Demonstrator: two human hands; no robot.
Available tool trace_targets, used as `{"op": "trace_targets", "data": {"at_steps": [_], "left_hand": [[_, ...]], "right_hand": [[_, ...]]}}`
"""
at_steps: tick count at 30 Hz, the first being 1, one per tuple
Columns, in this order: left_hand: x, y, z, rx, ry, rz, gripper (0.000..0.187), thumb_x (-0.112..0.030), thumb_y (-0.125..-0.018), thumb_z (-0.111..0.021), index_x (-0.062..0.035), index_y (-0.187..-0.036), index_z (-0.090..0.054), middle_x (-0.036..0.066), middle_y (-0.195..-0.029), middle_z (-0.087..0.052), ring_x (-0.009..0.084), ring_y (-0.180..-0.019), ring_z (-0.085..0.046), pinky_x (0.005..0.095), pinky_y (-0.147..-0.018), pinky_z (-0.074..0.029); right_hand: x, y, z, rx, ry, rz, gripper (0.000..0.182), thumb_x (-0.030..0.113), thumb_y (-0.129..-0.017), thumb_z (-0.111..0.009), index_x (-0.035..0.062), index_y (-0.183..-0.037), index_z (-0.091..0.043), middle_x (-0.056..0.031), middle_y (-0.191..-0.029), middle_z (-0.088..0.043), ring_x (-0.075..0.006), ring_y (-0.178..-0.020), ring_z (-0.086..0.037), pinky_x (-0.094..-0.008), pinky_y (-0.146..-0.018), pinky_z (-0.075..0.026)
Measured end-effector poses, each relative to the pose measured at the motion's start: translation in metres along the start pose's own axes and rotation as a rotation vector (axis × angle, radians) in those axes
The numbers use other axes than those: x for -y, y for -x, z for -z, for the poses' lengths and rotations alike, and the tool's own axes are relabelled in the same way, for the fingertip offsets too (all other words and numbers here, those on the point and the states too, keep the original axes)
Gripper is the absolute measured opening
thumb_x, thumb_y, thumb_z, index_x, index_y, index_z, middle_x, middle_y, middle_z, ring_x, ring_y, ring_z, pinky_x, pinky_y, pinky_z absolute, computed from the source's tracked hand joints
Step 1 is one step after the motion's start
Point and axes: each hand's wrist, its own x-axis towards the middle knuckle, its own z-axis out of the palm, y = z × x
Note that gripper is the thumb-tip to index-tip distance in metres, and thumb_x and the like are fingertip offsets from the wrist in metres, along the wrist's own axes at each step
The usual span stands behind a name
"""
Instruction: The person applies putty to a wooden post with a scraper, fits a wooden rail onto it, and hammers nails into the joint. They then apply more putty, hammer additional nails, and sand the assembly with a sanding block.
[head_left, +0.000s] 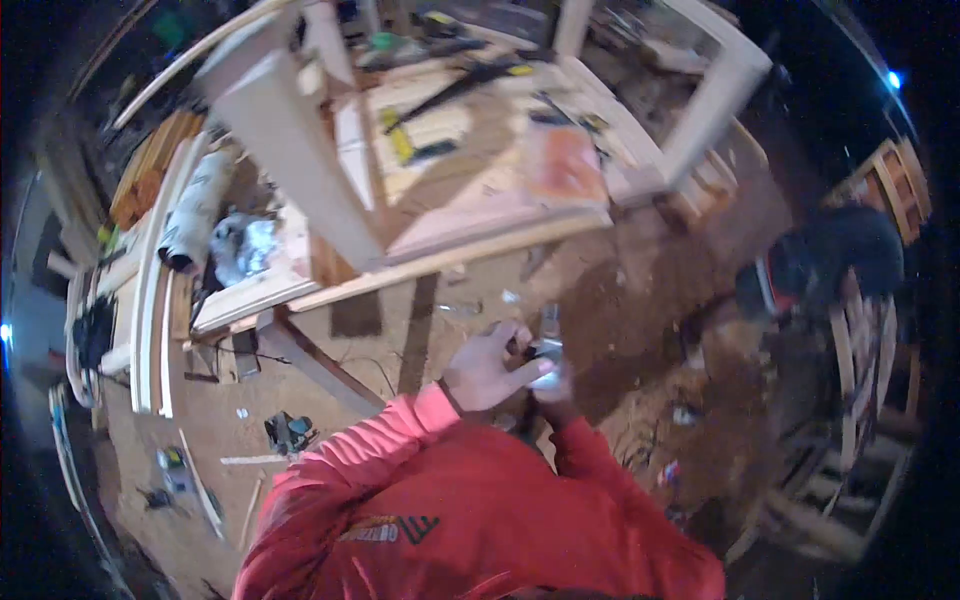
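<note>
Both hands are close together in front of the red sleeves, below the edge of a wooden workbench. My left hand is closed, its thumb reaching right toward a small shiny metallic object. My right hand is wrapped round that object from below, and its fingers are partly hidden. The object looks bright and blurred, with a narrow part pointing up; its exact kind is unclear. Whether anything small lies between my left fingers cannot be made out.
On the bench lie a yellow-and-black tool, a reddish flat piece and upright wooden posts. Rolls stand at the left. A dark power tool and wood strips lie on the dirt floor. Wooden frames are at the right.
</note>
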Motion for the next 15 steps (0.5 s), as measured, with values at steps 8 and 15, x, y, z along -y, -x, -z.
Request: {"op": "trace_targets", "data": {"at_steps": [8, 15], "left_hand": [[0.028, 0.0, 0.083, 0.069, 0.263, 0.1, 0.057, -0.048, -0.095, -0.058, -0.0044, -0.126, -0.04, 0.021, -0.099, -0.063, 0.0363, -0.084, -0.067, 0.0455, -0.076, -0.051], [0.024, -0.004, 0.119, 0.051, 0.176, 0.109, 0.054, -0.043, -0.097, -0.057, -0.0053, -0.13, -0.036, 0.017, -0.098, -0.058, 0.0292, -0.086, -0.065, 0.0406, -0.079, -0.051]], "right_hand": [[0.033, -0.026, -0.082, 0.317, 0.347, 0.137, 0.057, 0.011, -0.09, -0.067, 0.0122, -0.143, -0.045, 0.0002, -0.098, -0.062, -0.006, -0.067, -0.054, -0.0223, -0.054, -0.043], [0.042, -0.057, -0.123, 0.271, 0.471, 0.463, 0.032, 0.008, -0.088, -0.068, 0.0049, -0.118, -0.058, -0.0052, -0.096, -0.063, -0.0167, -0.084, -0.063, -0.0324, -0.072, -0.052]]}}
